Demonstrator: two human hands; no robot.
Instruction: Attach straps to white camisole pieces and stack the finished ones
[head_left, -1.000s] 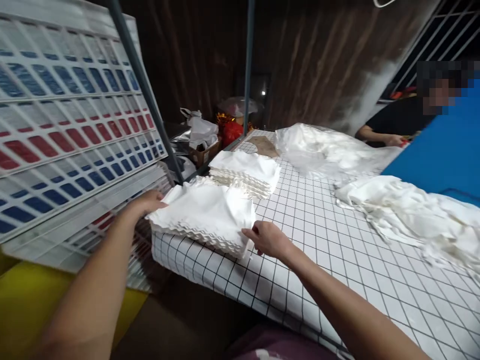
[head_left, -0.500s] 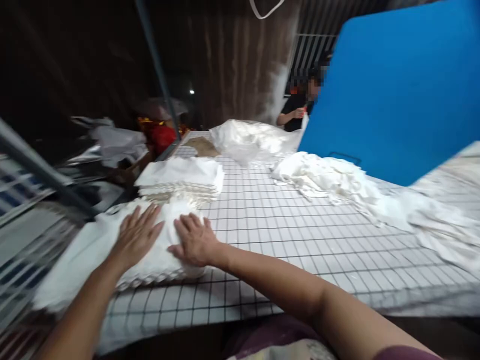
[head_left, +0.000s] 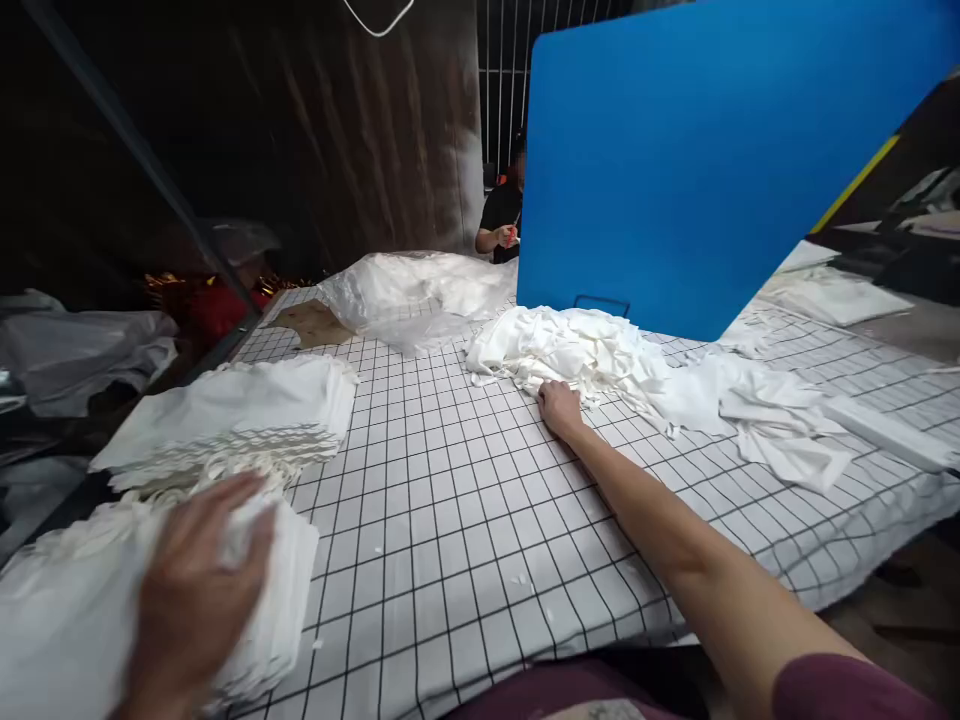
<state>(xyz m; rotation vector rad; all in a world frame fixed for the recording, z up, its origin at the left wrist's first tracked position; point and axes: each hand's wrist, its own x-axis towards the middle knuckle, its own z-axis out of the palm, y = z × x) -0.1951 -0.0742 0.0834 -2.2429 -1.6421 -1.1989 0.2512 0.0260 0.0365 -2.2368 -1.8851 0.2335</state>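
My left hand (head_left: 191,590), blurred, rests flat on the near stack of folded white cloths (head_left: 90,610) at the table's left corner. A second folded stack (head_left: 240,415) lies just beyond it. My right hand (head_left: 559,405) reaches across the checked table (head_left: 450,500) and touches the near edge of a loose heap of white cloth pieces (head_left: 585,350). Whether its fingers pinch a piece cannot be told.
A big blue board (head_left: 675,160) stands behind the heap. A clear bag of white cloth (head_left: 412,290) lies further back. Another person (head_left: 502,215) works at the far end. More loose cloth (head_left: 780,420) spreads to the right. Bags and clutter sit left of the table.
The view has swung right. My right hand left the near stack and stretched out to the loose heap. My left hand stays on the near stack.
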